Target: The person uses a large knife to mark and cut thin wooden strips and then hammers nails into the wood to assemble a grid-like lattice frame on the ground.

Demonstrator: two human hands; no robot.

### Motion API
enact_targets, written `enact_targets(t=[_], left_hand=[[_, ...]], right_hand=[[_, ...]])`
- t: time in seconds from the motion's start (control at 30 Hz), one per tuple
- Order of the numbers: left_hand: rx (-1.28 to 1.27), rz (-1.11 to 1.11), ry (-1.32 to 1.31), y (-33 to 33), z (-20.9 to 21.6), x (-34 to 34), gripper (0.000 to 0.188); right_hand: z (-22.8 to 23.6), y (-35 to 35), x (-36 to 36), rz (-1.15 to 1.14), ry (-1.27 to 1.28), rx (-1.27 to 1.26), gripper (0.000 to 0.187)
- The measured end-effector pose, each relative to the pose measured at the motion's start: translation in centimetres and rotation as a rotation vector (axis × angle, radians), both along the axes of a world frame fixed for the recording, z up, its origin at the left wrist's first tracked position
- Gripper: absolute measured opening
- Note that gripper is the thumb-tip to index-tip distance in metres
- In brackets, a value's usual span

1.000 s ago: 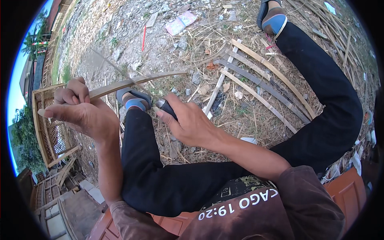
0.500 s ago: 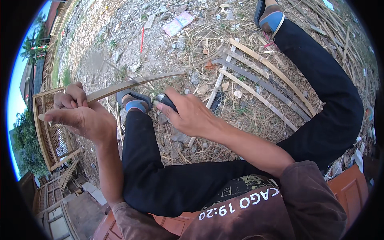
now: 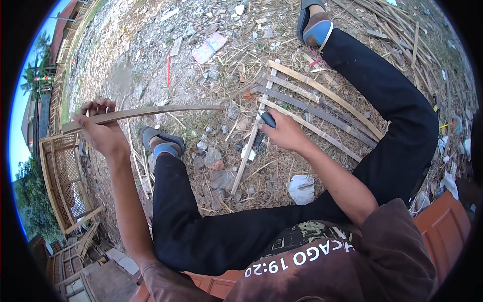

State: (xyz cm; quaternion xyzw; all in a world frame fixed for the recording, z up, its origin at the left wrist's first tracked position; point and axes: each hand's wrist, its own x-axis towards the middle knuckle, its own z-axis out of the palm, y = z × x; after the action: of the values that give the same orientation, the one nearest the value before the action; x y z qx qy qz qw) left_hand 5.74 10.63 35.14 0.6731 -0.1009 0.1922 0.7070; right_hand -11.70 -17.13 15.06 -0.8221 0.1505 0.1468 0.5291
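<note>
Dry, straw-littered stony ground (image 3: 146,60) lies below. Left hand (image 3: 106,138): fingers closed on a long, curved, tan bamboo strip (image 3: 161,109), held above the ground. Right hand (image 3: 285,133): fingers wrapped around a black tool handle (image 3: 267,119), near four slender tan and grey strips (image 3: 312,107).

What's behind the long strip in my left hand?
Stony ground shows along much of both edges of the strip, and a lattice frame appears just below its left end. Whatever lies directly behind it and your left hand is covered.
</note>
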Motion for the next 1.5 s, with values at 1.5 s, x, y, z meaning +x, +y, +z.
enact_targets(t=[1.5], left_hand=[[0.361,-0.030,-0.032,-4.8,5.0,3.8,0.029]], right_hand=[[-0.8,-6.6,-8.7,0.750,0.332,-0.492,0.025]])
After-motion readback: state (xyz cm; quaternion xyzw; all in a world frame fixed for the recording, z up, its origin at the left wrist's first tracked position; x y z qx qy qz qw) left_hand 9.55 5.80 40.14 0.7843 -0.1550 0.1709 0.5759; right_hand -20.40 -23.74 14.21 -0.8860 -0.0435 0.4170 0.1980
